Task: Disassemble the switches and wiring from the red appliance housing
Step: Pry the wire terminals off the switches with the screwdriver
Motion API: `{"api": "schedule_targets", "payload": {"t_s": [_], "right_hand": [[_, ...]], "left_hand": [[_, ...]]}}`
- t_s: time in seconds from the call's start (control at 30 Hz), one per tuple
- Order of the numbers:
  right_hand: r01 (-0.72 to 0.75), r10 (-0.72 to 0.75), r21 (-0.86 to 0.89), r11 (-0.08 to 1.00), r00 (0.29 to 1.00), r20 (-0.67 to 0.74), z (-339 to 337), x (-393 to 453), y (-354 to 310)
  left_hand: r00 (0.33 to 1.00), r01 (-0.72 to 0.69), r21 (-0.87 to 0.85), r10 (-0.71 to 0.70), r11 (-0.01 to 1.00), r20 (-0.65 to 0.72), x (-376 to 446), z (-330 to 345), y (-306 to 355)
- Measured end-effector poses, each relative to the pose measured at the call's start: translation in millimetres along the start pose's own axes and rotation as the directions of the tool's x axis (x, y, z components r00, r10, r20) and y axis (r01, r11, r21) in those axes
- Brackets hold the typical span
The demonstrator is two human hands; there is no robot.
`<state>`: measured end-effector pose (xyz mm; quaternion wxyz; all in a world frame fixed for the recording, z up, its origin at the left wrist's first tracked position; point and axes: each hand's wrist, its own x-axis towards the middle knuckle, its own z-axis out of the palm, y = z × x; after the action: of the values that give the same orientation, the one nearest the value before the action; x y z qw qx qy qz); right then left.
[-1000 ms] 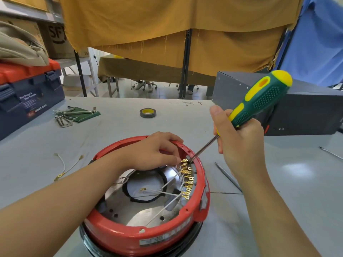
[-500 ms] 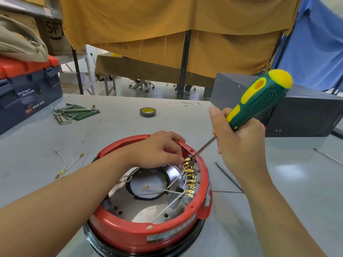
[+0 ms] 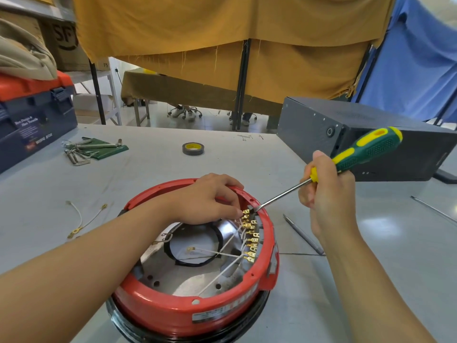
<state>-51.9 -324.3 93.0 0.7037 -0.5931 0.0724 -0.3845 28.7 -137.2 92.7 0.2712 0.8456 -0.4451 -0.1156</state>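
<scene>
Both hands work inside the red housing [image 3: 188,310] near centre: left hand [image 3: 207,199] pinches the top brass terminal [image 3: 245,212], right hand [image 3: 326,194] grips the screwdriver [image 3: 356,154] prying there. Two wires [image 3: 81,219] lie removed at left; most terminals remain connected.

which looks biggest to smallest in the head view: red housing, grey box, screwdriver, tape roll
As they look in the head view:
1. red housing, nearest the camera
2. grey box, farther back, so the top two are unsure
3. screwdriver, held in the right hand
4. tape roll, clearly smallest
</scene>
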Motion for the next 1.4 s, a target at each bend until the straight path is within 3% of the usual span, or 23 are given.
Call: {"api": "schedule_targets", "payload": {"t_s": [0.2, 0.33, 0.5, 0.63, 0.7, 0.97, 1.13, 1.4], "right_hand": [[-0.015, 0.014, 0.044, 0.999, 0.999, 0.037, 0.6, -1.9, 6.1], [0.014, -0.012, -0.034, 0.999, 0.999, 0.048, 6.2, -6.8, 8.9], [-0.055, 0.052, 0.06, 0.997, 0.998, 0.04, -0.6, -3.6, 7.3], [-0.064, 0.069, 0.136, 0.989, 0.997, -0.032, -4.2, -2.6, 5.8], [-0.064, 0.073, 0.15, 0.987, 0.996, -0.05, -3.9, -3.5, 5.1], [-0.161, 0.176, 0.293, 0.942, 0.984, -0.026, -4.2, -4.2, 3.0], [-0.208, 0.181, 0.244, 0.947, 0.975, 0.129, -1.1, -7.3, 6.3], [-0.074, 0.049, 0.057, 0.996, 0.932, 0.359, 12.2, -26.6, 15.4]], "left_hand": [[1.0, -0.009, 0.001, 0.009, 1.0, 0.001, 1.8, 1.2, -2.5], [1.0, -0.003, -0.025, 0.003, 1.0, 0.007, 1.6, 1.5, -4.0], [1.0, 0.011, -0.061, -0.011, 0.998, 0.01, 2.7, 0.8, -4.3], [1.0, 0.03, -0.183, -0.028, 0.983, 0.011, 2.8, -2.8, -2.9], [0.998, 0.055, -0.326, -0.06, 0.944, -0.005, 0.8, -5.2, -2.9], [0.966, 0.111, -0.592, -0.227, 0.798, -0.125, -16.6, -28.8, 0.8], [0.855, 0.169, -0.704, -0.458, 0.689, -0.243, -47.7, -38.9, -6.9], [0.555, 0.261, -0.799, -0.761, 0.542, -0.335, -134.2, -61.7, -49.5]]}}
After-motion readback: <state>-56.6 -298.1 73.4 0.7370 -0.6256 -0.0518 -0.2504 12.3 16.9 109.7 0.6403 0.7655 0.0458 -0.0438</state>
